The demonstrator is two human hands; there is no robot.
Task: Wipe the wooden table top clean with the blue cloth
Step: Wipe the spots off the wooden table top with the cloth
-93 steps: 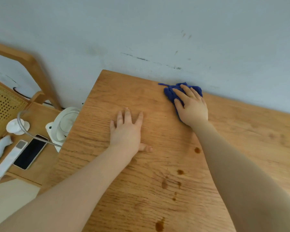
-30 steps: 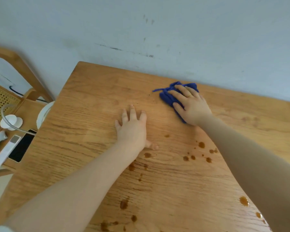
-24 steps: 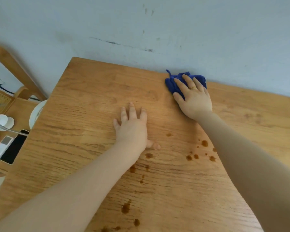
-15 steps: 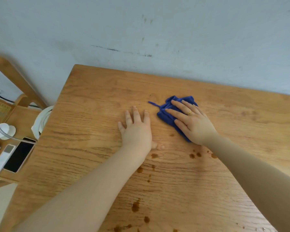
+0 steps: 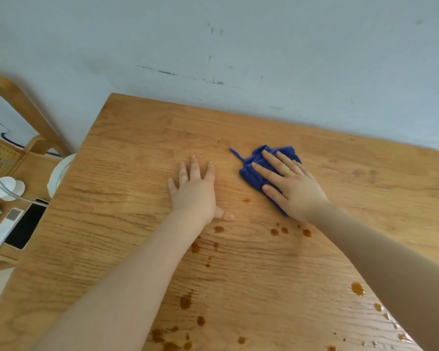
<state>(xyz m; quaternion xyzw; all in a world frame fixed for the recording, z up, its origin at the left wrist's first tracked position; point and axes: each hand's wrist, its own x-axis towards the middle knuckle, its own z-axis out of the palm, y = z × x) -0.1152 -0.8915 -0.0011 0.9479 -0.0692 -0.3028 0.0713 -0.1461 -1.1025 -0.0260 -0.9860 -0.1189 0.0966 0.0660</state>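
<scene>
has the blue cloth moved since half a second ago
Cannot tell. The blue cloth under the right hand sits about as far from the table's far edge and the flat left hand as then.

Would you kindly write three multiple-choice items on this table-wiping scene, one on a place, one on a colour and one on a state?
1. Where does the cloth lie?
A. On the wooden table top, under the right hand
B. On the chair
C. Under the left hand

2. What colour are the spots on the table top?
A. White
B. Brown
C. Green

3. How is the left hand?
A. Balled in a fist
B. Flat on the table top, fingers straight
C. Lifted, holding a phone

Answers: 1 A, the right hand presses the blue cloth onto the wood. 2 B, brown drops dot the near side of the wood. 3 B, its palm lies flat, holding nothing.
</scene>
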